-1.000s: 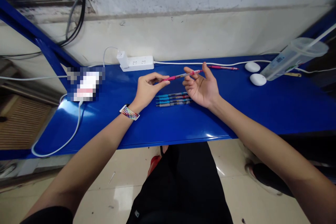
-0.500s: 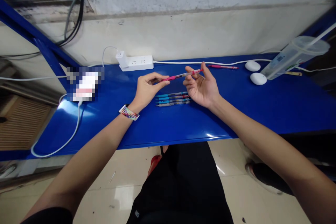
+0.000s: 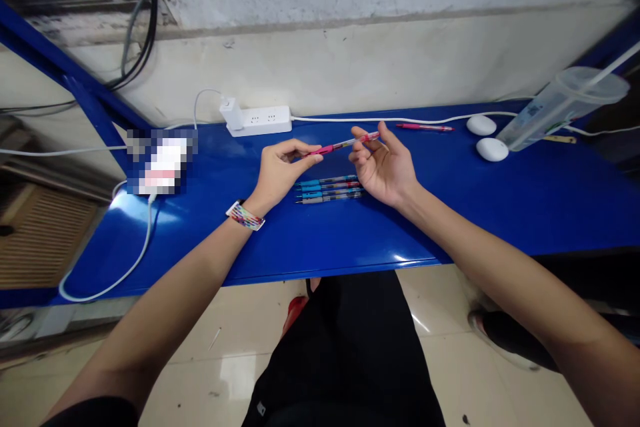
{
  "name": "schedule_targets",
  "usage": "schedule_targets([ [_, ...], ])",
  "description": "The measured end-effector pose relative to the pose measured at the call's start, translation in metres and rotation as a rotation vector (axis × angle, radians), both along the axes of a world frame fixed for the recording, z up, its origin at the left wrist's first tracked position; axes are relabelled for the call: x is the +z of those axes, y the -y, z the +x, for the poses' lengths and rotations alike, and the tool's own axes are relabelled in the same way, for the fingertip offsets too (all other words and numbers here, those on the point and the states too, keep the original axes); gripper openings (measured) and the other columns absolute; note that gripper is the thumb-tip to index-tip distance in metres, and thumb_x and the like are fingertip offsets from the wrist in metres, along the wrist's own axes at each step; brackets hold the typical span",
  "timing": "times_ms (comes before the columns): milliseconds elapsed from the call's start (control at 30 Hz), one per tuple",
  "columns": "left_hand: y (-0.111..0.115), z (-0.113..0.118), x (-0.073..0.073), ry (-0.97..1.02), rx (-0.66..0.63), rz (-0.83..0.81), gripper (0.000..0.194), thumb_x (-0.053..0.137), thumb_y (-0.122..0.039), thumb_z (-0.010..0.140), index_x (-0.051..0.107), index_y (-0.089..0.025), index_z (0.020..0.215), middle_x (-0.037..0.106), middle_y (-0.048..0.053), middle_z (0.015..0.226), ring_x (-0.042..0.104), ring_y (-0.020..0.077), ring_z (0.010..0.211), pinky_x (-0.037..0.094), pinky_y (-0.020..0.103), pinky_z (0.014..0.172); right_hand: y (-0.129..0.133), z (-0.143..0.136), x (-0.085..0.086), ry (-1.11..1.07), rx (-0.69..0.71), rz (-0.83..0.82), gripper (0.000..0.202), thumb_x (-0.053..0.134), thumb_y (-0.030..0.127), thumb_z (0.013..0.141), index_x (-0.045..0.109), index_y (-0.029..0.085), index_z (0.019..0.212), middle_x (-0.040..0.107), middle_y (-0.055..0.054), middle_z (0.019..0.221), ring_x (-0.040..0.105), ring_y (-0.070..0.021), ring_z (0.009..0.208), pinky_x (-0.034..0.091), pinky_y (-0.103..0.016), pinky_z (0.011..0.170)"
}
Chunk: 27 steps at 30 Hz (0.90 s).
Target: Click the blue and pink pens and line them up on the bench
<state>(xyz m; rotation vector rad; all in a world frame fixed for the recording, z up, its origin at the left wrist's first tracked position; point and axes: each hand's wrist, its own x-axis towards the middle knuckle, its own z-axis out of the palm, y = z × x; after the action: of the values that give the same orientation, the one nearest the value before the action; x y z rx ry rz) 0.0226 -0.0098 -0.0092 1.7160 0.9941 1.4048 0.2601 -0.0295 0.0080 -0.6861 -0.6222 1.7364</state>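
Note:
A pink pen with a clear barrel (image 3: 346, 143) is held in the air above the blue table, tilted slightly up to the right. My left hand (image 3: 278, 171) pinches its pink grip end between thumb and fingers. At the other end, my right hand (image 3: 389, 170) has its thumb against the pen's tip end and its curled fingers around the barrel, palm turned up. Below the hands lies a row of several pens (image 3: 330, 191), side by side, with blue and grey grips; their right ends are partly hidden by my right hand. Another pink pen (image 3: 425, 127) lies behind my right hand.
A white power strip (image 3: 265, 121) with a plugged-in adapter stands by the wall. A blurred-out device (image 3: 165, 163) with a cable lies left. Two white rounded objects (image 3: 492, 149) and a tilted clear plastic cup (image 3: 550, 113) are at the right. The blue table's front edge (image 3: 320, 275) faces me.
The pen's right end and my right thumb have shifted very slightly left and down. My left hand keeps its pinch almost in place.

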Motion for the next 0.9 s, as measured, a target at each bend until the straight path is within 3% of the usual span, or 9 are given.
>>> schedule_targets([
  [200,0.000,0.000,0.001,0.017,-0.038,0.011,0.017,0.097,-0.033,0.081,0.089,-0.024,0.093,0.089,0.007,0.099,0.081,0.0232,0.092,0.065,0.042,0.090,-0.007,-0.001,-0.015,0.070,-0.028,0.099,0.040,0.077,0.061,0.102,0.082,0.025,0.117,0.082,-0.004,0.092,0.077,-0.0147,0.078,0.069,-0.024,0.069],
  [433,-0.003,-0.002,-0.001,-0.012,-0.007,0.017,0.019,0.095,-0.036,0.082,0.085,-0.022,0.091,0.088,0.007,0.099,0.080,0.0233,0.091,0.065,0.042,0.089,-0.004,0.003,-0.005,0.258,-0.028,0.198,0.059,0.075,0.074,0.096,0.083,0.023,0.125,0.082,-0.006,0.098,0.074,-0.0170,0.077,0.066,-0.030,0.064],
  [567,-0.004,-0.003,-0.001,-0.036,0.001,0.028,0.016,0.092,-0.032,0.084,0.082,-0.022,0.092,0.086,0.007,0.100,0.079,0.0237,0.094,0.065,0.043,0.092,-0.005,0.004,-0.007,0.475,-0.139,0.372,0.044,0.091,0.061,0.088,0.085,0.025,0.114,0.075,-0.001,0.087,0.065,-0.0140,0.066,0.059,-0.030,0.057],
  [733,-0.003,-0.007,0.001,-0.079,-0.029,0.039,0.014,0.087,-0.028,0.087,0.080,-0.022,0.097,0.084,0.006,0.099,0.076,0.0216,0.092,0.063,0.040,0.089,-0.008,0.012,-0.011,0.800,-0.279,0.603,0.032,0.091,0.056,0.087,0.087,0.026,0.094,0.079,-0.004,0.091,0.070,-0.0205,0.078,0.063,-0.039,0.075],
  [900,0.002,-0.016,0.006,-0.372,-0.075,0.117,0.012,0.076,-0.032,0.097,0.081,-0.023,0.104,0.081,0.005,0.096,0.070,0.0222,0.087,0.058,0.041,0.086,-0.010,0.021,-0.013,1.128,-0.209,0.774,0.019,0.085,0.043,0.093,0.089,0.024,0.094,0.082,-0.009,0.097,0.073,-0.0269,0.090,0.059,-0.044,0.084],
])
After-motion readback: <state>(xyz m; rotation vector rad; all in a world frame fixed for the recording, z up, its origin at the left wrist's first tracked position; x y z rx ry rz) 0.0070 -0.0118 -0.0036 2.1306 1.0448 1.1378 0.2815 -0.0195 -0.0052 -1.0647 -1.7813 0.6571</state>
